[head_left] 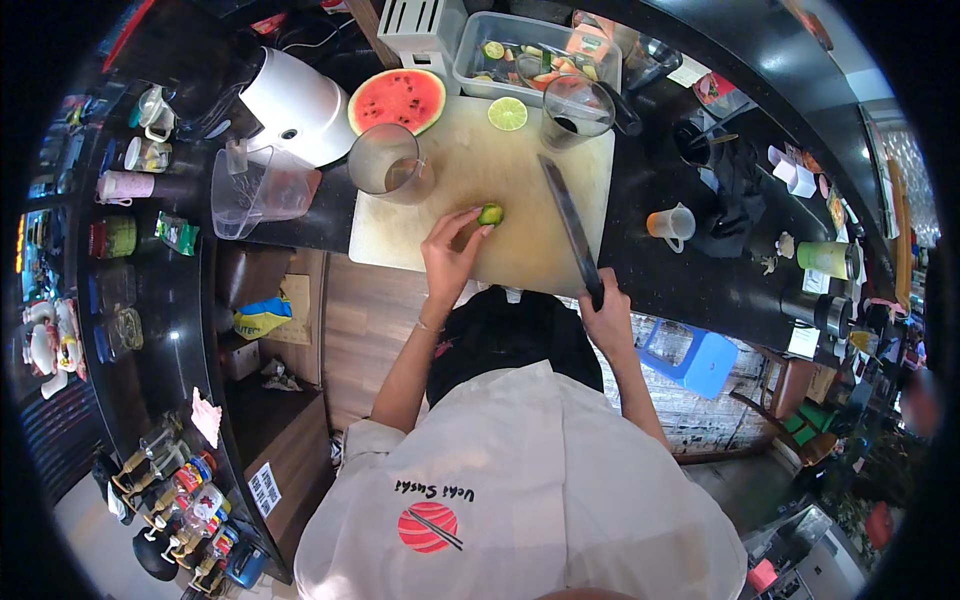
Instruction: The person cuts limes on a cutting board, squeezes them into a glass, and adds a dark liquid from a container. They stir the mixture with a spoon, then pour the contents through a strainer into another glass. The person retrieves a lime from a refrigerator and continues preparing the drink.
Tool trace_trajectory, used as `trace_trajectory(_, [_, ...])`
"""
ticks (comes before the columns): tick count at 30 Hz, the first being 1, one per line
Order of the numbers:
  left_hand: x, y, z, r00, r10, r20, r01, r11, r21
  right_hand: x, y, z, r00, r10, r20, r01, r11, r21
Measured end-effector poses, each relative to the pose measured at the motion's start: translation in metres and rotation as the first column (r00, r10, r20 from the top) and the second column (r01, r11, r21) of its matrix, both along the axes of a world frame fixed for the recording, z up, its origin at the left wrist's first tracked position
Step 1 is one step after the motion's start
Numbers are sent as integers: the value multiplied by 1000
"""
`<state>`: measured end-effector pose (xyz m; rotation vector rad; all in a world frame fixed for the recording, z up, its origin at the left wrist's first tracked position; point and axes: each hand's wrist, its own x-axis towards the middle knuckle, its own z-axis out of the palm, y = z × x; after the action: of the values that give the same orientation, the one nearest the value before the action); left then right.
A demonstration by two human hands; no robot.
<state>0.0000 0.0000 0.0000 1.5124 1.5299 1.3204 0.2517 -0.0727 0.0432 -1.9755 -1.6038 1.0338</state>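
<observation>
My left hand [452, 248] pinches a small green lime piece [490, 215] between thumb and fingertips, on the middle of the pale cutting board [470, 150]. My right hand [607, 312] is closed around the dark handle of a long knife [568, 218]. Its blade points away from me, over the right side of the board and apart from the lime piece. A halved lime [507, 114], cut face up, lies at the board's far edge. Beside it, at the far left corner, sits a cut watermelon [398, 98] with its red face showing.
A tinted cup [382, 168] stands at the board's left and another clear cup [576, 118] at its far right. Behind is a clear tub [465, 62] of fruit scraps. A white appliance [295, 110] and a clear jug [262, 195] stand left; a measuring cup [671, 226] stands right.
</observation>
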Motion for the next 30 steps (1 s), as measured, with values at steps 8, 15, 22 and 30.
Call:
trace_trajectory(8, [-2,-1,-4,998,52,48,-51,999,-11,-55,5,2,975,156,157,-177,975,132])
trace_trajectory(15, [6,-1,-15,992,84,98,-92,993,72,-67,6,-18,960,193,205,-245,931,269])
trace_trajectory(22, [7,-3,-20,996,69,56,-72,995,69,-68,4,-30,966,203,162,-247,913,325])
trace_trajectory(30, [11,-3,-22,995,76,60,-81,993,86,-68,2,-34,938,256,233,-300,936,183])
